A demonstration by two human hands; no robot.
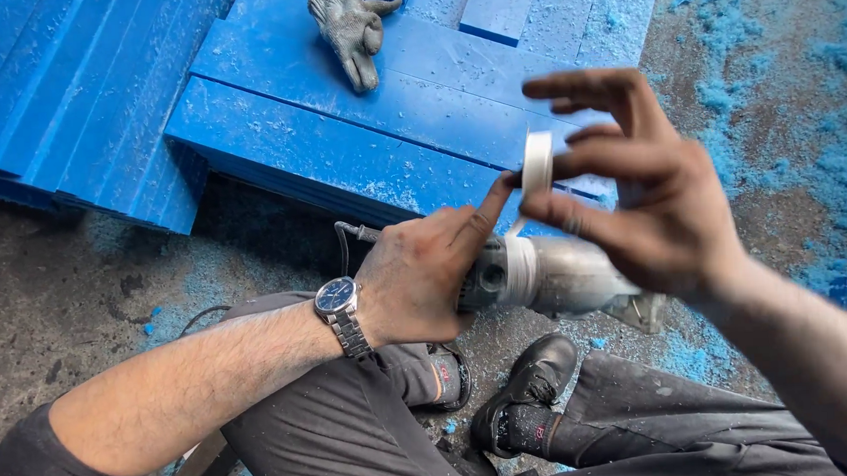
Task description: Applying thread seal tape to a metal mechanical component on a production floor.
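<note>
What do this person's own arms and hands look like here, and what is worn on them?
Both hands are bare, no gloves. The left hand has a silver metal-link wristwatch with a dark blue dial, and a dark short sleeve ends near the elbow. The right hand wears nothing visible; its forearm is bare.

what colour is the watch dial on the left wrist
Dark blue, on the watch, clearest in the head view.

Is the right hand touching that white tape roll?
Touching. The head view shows the right hand pinching the white tape roll between thumb and fingers, above the power tool that the left hand grips.
</note>
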